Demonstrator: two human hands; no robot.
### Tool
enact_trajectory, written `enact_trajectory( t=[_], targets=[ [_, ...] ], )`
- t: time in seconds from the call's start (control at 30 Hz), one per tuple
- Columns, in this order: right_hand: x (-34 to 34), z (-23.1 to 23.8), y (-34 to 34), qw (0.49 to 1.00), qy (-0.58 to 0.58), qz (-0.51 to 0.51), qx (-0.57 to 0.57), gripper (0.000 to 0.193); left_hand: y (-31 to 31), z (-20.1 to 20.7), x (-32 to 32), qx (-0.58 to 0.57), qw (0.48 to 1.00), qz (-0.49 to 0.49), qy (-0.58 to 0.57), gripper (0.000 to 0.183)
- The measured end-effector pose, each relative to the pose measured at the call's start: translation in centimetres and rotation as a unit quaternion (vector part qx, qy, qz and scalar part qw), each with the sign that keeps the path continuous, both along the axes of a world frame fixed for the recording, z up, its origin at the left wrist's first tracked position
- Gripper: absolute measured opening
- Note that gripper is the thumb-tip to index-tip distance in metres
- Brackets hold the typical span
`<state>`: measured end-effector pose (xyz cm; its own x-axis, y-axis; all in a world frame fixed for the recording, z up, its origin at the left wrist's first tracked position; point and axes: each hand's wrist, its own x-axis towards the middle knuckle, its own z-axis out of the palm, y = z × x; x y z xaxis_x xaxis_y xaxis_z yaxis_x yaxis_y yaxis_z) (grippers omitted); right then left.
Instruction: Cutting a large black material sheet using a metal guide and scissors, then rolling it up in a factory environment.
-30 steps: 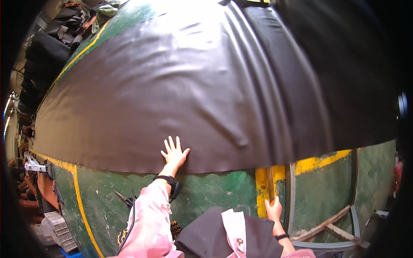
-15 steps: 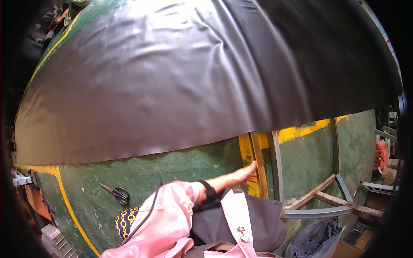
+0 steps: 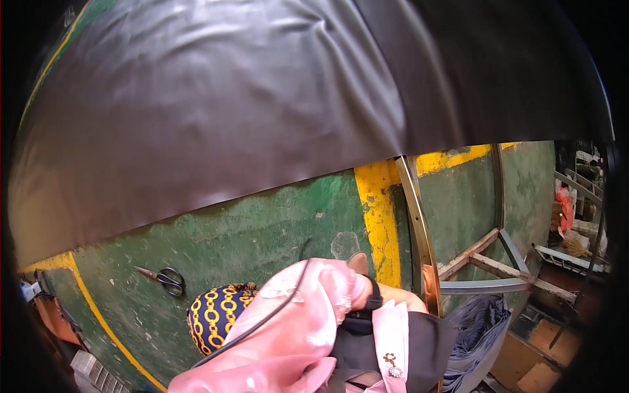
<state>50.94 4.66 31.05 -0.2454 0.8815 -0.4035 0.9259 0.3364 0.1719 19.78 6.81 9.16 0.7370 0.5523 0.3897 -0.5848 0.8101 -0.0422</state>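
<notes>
My left arm, in a pink sleeve with a black wristband, reaches across to the right. My left hand (image 3: 429, 283) is at a long, narrow, shiny brass-coloured metal strip (image 3: 417, 208), its fingers appearing closed round the lower part. The apron and collar hide some of the hand. The strip slants from the near edge of a large dark brown sheet (image 3: 216, 144) down toward me. My right hand is not in view. Scissors with black handles (image 3: 171, 281) lie on the green surface (image 3: 282, 229), left of my sleeve.
At right stand a metal and wood frame (image 3: 488, 285) and bundled grey-blue material (image 3: 477, 334). Brown cardboard (image 3: 553, 344) and a red item (image 3: 563, 208) lie beyond. Navy cloth with yellow chain print (image 3: 215, 321) shows beside my sleeve. Yellow lines (image 3: 380, 242) mark the green surface.
My left hand, stretched open beside the strip before, has come nearer and to the right, closing on it. The strip's near part has swung right. The whole view has shifted.
</notes>
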Motion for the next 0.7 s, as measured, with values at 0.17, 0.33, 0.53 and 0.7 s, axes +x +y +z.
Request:
enact_trajectory(
  t=[0.17,0.33,0.53,0.7],
  targets=[
    [-0.5,6.3,-2.8,0.999,-0.031,-0.005,0.020,0.027,1.1,0.0,2.1,0.196,0.953,0.198,0.115,0.018],
    [-0.6,15.3,-7.7,0.993,-0.069,-0.044,0.080,0.026,-5.6,8.0,-9.6,0.250,0.895,0.349,0.118,0.027],
    [-2.2,19.5,-13.3,0.986,-0.073,-0.088,0.120,0.025,-2.6,0.1,-11.0,-0.254,0.901,0.352,0.025,0.039],
    [-3.5,23.7,-15.4,0.981,-0.081,-0.101,0.142,0.024,-3.6,3.9,-7.5,-0.198,0.955,0.206,0.072,0.044]
  ],
)
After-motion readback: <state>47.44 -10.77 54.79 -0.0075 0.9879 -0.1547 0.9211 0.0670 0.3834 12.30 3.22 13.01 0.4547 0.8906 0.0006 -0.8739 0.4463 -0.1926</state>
